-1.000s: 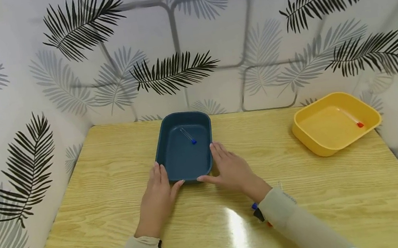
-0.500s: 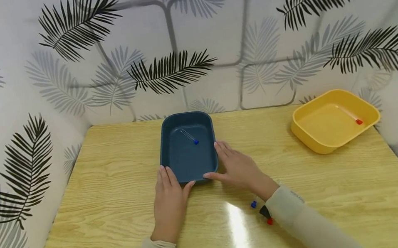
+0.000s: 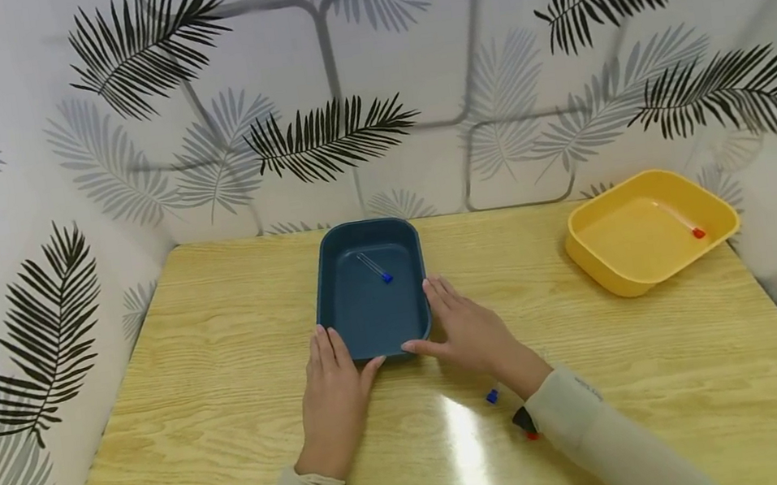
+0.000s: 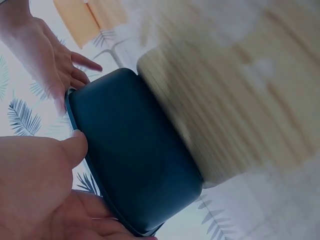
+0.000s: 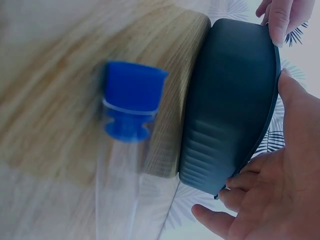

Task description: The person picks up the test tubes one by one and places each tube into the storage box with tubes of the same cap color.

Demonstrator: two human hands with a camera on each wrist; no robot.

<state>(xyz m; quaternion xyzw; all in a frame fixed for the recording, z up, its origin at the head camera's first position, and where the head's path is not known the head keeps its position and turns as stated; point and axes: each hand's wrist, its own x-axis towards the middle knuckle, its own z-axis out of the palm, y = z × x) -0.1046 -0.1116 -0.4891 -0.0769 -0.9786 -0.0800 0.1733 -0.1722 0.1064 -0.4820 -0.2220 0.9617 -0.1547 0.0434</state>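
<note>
A dark blue plastic tray (image 3: 375, 318) stands on the table between the two hands. At its near left corner is the left hand (image 3: 336, 405), extended fingers along the side and thumb at the front rim. The right hand (image 3: 472, 336) touches the near right corner likewise, its fingers mostly straight. Inside the tray lies a clear tube with a blue cap (image 3: 387, 278). Close to the right wrist, another blue-capped tube (image 5: 132, 102) lies on the table, seen large in the right wrist view. A red cap (image 3: 532, 436) shows partly behind the right wrist's black strap.
A yellow tray (image 3: 627, 264) stands at the table's back right, holding a clear tube with a red cap (image 3: 698, 233). Behind the wooden table (image 3: 177, 369) rises a wall (image 3: 421, 156) with a leaf pattern.
The blue tray has shifted slightly right and turned straighter, with both hands on it. The left hand has moved rightward with it. The head view has drifted a little.
</note>
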